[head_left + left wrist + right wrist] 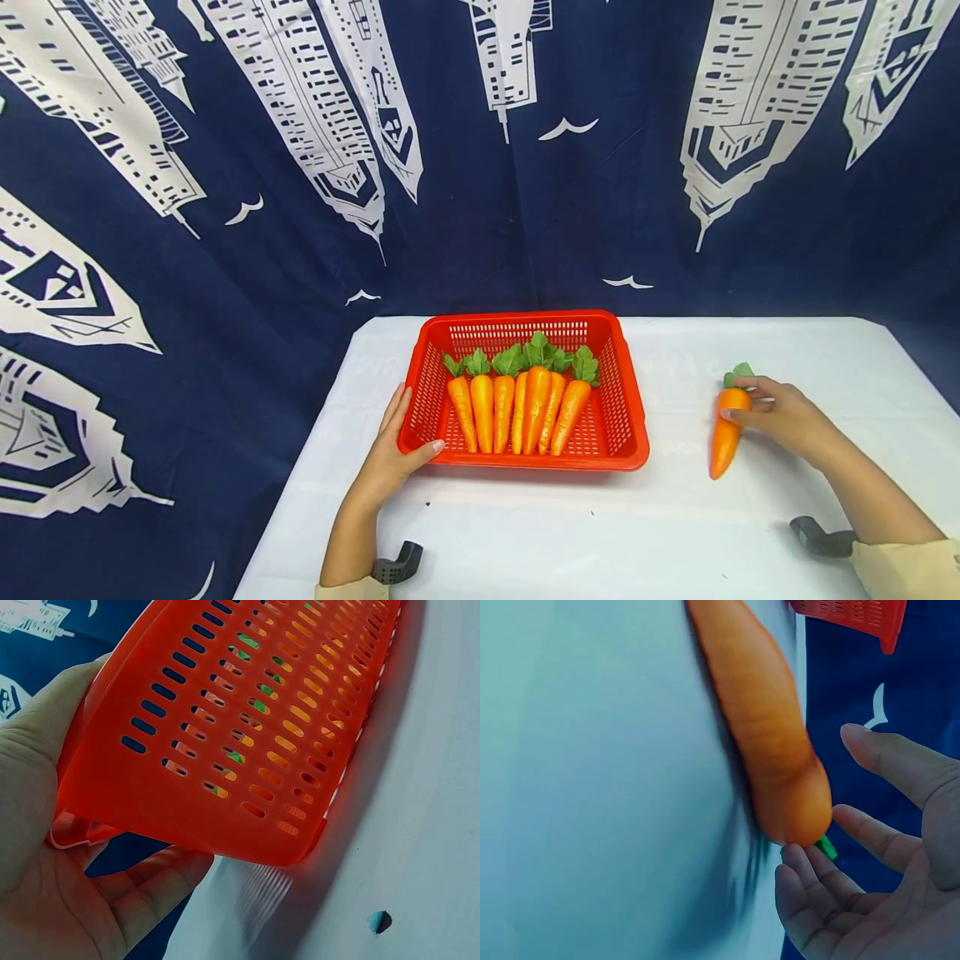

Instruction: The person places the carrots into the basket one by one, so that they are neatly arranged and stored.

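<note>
An orange carrot (726, 433) with green leaves lies on the white table at the right. Over its leafy end is my right hand (787, 417); in the right wrist view the fingertips (795, 859) reach the carrot's thick end, while the thumb stands apart from it. My left hand (390, 458) rests at the front left corner of a red basket (633, 417). Its fingers lie along the side and its thumb along the front rim. Inside the basket, several carrots (504, 412) sit in a row, leaves toward the back.
The white table (525, 533) ends at the back against a dark blue cloth (480, 242) printed with white buildings and birds. This cloth also hangs at the left. Dark wrist devices (401, 562) show at both wrists. Small dark specks mark the table before the basket.
</note>
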The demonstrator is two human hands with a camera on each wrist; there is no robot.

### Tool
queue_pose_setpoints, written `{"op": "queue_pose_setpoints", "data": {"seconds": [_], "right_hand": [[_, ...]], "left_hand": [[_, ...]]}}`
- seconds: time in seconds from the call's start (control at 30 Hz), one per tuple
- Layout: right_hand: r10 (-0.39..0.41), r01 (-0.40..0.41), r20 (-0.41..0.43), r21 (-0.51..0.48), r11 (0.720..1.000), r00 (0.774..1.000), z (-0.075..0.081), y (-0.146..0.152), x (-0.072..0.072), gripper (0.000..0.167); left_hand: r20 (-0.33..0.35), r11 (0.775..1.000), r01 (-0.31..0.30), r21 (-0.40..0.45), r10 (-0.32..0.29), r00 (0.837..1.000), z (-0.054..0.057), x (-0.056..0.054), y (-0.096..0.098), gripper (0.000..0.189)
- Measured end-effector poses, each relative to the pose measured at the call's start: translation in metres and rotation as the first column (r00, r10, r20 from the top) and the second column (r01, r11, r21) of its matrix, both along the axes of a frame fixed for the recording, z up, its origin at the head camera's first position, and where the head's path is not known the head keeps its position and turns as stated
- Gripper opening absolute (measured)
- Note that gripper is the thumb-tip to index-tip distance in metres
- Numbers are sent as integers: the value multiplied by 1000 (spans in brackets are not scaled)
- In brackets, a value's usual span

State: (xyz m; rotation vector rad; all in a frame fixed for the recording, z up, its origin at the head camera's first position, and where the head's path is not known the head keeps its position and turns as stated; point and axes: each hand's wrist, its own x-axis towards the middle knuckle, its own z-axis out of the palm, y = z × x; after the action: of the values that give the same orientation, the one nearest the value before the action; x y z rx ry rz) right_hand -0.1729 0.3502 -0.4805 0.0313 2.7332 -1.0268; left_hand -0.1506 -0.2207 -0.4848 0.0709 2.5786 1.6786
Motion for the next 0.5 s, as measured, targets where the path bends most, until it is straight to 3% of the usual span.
{"op": "queue_pose_setpoints", "data": {"seconds": [0.23,0.5], "right_hand": [[-52,51,79,7,999,995,-9,0,1,89],[-72,73,69,-17,997,995,-15,0,1,85]], "left_hand": [[4,1000,-4,-8,4,1000,-1,0,0,103],[3,1000,-2,-15,2,1000,0,0,0,102]]}}
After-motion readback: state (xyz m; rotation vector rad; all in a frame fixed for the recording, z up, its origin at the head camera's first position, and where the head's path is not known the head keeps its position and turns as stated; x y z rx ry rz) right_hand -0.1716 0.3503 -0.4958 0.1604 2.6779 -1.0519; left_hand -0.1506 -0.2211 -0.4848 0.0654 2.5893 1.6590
